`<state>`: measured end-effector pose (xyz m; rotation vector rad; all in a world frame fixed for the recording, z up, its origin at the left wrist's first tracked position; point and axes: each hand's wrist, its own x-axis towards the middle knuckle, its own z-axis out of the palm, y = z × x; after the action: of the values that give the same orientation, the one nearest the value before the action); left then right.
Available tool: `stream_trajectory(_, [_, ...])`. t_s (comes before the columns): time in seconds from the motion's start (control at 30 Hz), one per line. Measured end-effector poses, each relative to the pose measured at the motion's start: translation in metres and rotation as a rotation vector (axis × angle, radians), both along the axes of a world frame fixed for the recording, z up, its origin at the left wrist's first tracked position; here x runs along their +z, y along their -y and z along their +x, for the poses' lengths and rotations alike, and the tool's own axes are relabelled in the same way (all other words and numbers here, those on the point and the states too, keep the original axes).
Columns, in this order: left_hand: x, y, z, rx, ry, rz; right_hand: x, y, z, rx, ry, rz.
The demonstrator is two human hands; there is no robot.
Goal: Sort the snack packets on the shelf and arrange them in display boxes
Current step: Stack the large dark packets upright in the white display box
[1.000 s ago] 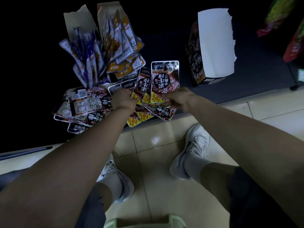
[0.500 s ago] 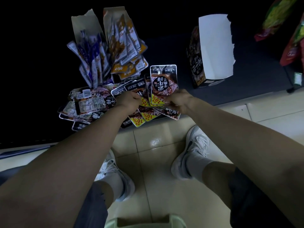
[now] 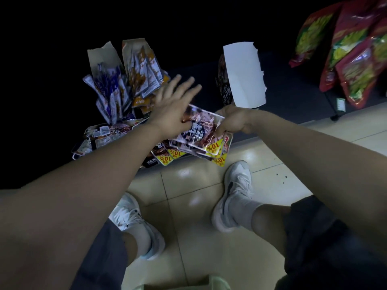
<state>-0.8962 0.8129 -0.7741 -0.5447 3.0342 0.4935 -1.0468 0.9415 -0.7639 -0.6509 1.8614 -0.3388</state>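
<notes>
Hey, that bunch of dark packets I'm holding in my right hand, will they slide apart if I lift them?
Probably slippery: the bunch of packets looks glossy and fans out unevenly below the right hand, which grips only one end. Likely light and somewhat floppy too: they are thin flat pouches, several carried by that one grip.

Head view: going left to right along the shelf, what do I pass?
Box of purple packets → box of orange packets → left hand → held bundle of dark packets → white-flapped display box → red-and-green snack bags.
</notes>
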Motion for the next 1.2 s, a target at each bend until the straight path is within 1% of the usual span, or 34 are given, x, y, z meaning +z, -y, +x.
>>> stream_trajectory(0.03, [0.003, -0.003, -0.006, -0.062, 0.088, -0.053, 0.001, -0.001, 0.0, 0.079, -0.023, 0.006])
stream_trajectory(0.07, [0.005, -0.007, -0.013, -0.094, 0.191, -0.056, 0.003, -0.002, 0.0, 0.135, -0.042, -0.004])
stream_trajectory(0.1, [0.006, -0.01, -0.016, -0.083, 0.299, 0.007, 0.004, -0.003, 0.0, 0.172, -0.067, -0.028])
stream_trajectory(0.13, [0.007, -0.012, -0.019, -0.037, 0.374, 0.145, 0.004, -0.003, -0.001, 0.188, -0.093, -0.062])
stream_trajectory(0.17, [0.007, -0.013, -0.019, 0.025, 0.425, 0.325, 0.004, -0.005, -0.004, 0.184, -0.108, -0.1])
stream_trajectory(0.23, [0.008, -0.016, -0.014, 0.151, 0.446, 0.67, 0.006, -0.008, -0.008, 0.095, -0.065, -0.189])
stream_trajectory(0.27, [0.008, -0.017, -0.011, 0.192, 0.431, 0.793, 0.006, -0.009, -0.01, 0.031, -0.027, -0.236])
stream_trajectory(0.3, [0.008, -0.019, -0.008, 0.237, 0.403, 0.875, 0.005, -0.01, -0.013, -0.025, 0.0, -0.278])
stream_trajectory(0.37, [0.01, -0.021, -0.003, 0.305, 0.325, 0.988, 0.004, -0.01, -0.017, -0.109, 0.028, -0.333])
stream_trajectory(0.43, [0.013, -0.022, -0.002, 0.359, 0.287, 1.049, 0.002, -0.011, -0.02, -0.231, 0.084, -0.397])
stream_trajectory(0.5, [0.015, -0.021, -0.004, 0.437, 0.2, 1.065, 0.0, -0.012, -0.023, -0.352, 0.1, -0.462])
stream_trajectory(0.57, [0.022, -0.023, -0.007, 0.562, 0.055, 1.086, -0.001, -0.018, -0.025, -0.484, 0.065, -0.438])
stream_trajectory(0.6, [0.019, -0.022, -0.011, 0.623, -0.006, 1.112, 0.0, -0.021, -0.025, -0.544, 0.1, -0.39])
stream_trajectory(0.63, [0.021, -0.026, -0.015, 0.685, -0.052, 1.143, 0.002, -0.025, -0.023, -0.571, 0.192, -0.343])
stream_trajectory(0.67, [0.019, -0.029, -0.019, 0.723, -0.049, 1.177, 0.003, -0.027, -0.021, -0.555, 0.314, -0.305])
stream_trajectory(0.73, [0.016, -0.04, -0.029, 0.729, -0.102, 1.251, 0.003, -0.031, -0.014, -0.481, 0.521, -0.307])
stream_trajectory(0.77, [0.014, -0.047, -0.034, 0.704, -0.1, 1.253, 0.001, -0.032, -0.013, -0.478, 0.571, -0.339])
stream_trajectory(0.8, [0.009, -0.05, -0.04, 0.643, -0.089, 1.241, -0.003, -0.033, -0.015, -0.492, 0.564, -0.37])
stream_trajectory(0.87, [0.005, -0.057, -0.05, 0.559, -0.025, 1.201, -0.004, -0.038, -0.025, -0.543, 0.478, -0.394])
stream_trajectory(0.93, [-0.004, -0.059, -0.063, 0.489, 0.086, 1.099, -0.003, -0.048, -0.042, -0.587, 0.397, -0.385])
stream_trajectory(0.97, [-0.01, -0.059, -0.071, 0.437, 0.151, 1.02, -0.004, -0.053, -0.052, -0.597, 0.367, -0.397])
stream_trajectory(1.0, [-0.014, -0.06, -0.078, 0.395, 0.174, 0.933, -0.007, -0.057, -0.062, -0.62, 0.327, -0.418])
stream_trajectory(1.03, [-0.016, -0.062, -0.084, 0.363, 0.162, 0.848, -0.009, -0.061, -0.072, -0.659, 0.275, -0.447])
stream_trajectory(1.13, [-0.025, -0.06, -0.104, 0.247, -0.007, 0.613, -0.015, -0.069, -0.099, -0.807, 0.079, -0.527])
stream_trajectory(1.17, [-0.027, -0.06, -0.111, 0.157, -0.008, 0.531, -0.017, -0.071, -0.106, -0.84, 0.04, -0.54])
stream_trajectory(1.2, [-0.032, -0.059, -0.118, 0.061, 0.037, 0.457, -0.018, -0.073, -0.112, -0.861, 0.008, -0.544])
